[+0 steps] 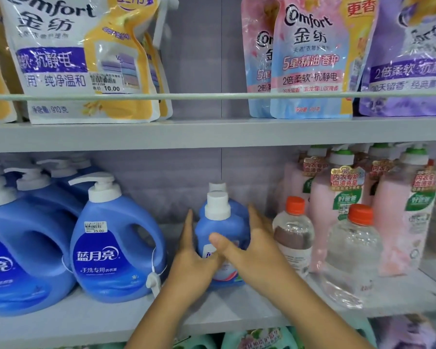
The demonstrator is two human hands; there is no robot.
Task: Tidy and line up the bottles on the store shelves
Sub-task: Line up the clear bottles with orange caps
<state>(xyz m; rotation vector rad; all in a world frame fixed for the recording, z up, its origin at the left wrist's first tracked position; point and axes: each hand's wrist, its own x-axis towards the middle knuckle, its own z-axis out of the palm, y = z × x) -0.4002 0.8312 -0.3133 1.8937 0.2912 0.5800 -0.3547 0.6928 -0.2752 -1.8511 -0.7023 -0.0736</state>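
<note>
So you're up close to the middle shelf (212,318), with the big blue pump jugs (116,243) well off to the left of your left fingers and the pink pump bottles (337,210) past your right fingertips. Just beside your right hand sit two clear bottles with orange caps (293,233), close to your knuckles but whether they touch, can't tell. Between your palms is the small blue bottle (222,225) with the white cap, upright, a second one right behind it. Your left hand (194,260) lies against its left side, fingers straight and together pointing up. Your right hand (254,245) wraps the right side, thumb curled across the front label, fingers reaching round the back.
</note>
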